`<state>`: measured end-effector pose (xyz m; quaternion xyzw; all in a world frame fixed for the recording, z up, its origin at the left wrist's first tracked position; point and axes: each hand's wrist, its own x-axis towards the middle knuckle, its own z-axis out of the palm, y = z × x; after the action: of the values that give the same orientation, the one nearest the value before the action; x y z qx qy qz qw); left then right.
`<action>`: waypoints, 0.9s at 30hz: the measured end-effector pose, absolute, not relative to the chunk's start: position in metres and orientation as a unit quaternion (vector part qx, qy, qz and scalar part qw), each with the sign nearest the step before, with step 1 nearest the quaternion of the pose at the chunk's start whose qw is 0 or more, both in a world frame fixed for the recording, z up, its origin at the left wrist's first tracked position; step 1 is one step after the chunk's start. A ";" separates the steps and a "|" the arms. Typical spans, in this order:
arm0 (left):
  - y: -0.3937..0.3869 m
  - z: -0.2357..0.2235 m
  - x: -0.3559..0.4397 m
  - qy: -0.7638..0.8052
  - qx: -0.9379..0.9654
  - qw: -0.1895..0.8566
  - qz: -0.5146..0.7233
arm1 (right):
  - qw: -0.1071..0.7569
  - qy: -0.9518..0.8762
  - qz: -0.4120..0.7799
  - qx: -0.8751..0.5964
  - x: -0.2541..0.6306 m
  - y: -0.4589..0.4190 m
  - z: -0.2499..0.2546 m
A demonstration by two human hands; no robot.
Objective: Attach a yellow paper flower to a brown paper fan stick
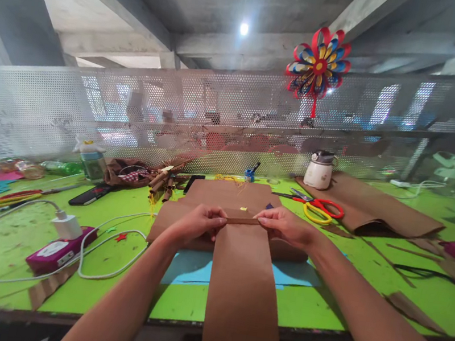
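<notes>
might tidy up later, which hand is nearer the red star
Left. The left hand is beyond the red star and to its right; the right hand is farther that way.

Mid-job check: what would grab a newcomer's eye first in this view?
Probably the red, blue and yellow flower, high up right of centre against the mesh. Then the long brown strip at lower middle, its far end in the grip of the left hand and right hand. The red-and-yellow scissors beyond the right hand stand out too.
</notes>
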<state>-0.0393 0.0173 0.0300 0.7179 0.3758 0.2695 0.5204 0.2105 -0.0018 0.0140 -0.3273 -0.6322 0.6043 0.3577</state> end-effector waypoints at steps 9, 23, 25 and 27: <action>0.018 0.027 -0.039 0.372 0.676 0.565 0.292 | 0.431 -0.618 0.559 -0.346 0.216 0.001 0.017; 0.010 0.015 -0.014 0.252 0.594 0.712 0.278 | 0.463 -0.734 0.443 -0.227 0.185 -0.014 0.020; 0.009 0.016 -0.014 0.239 0.580 0.723 0.291 | 0.447 -0.711 0.491 -0.232 0.184 -0.015 0.020; 0.007 0.018 -0.014 0.228 0.563 0.737 0.297 | 0.437 -0.704 0.513 -0.224 0.183 -0.017 0.021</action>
<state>-0.0142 0.0067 0.0185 0.5628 0.2278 0.2972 0.7370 0.1829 -0.0175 0.0211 -0.2244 -0.7042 0.5129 0.4367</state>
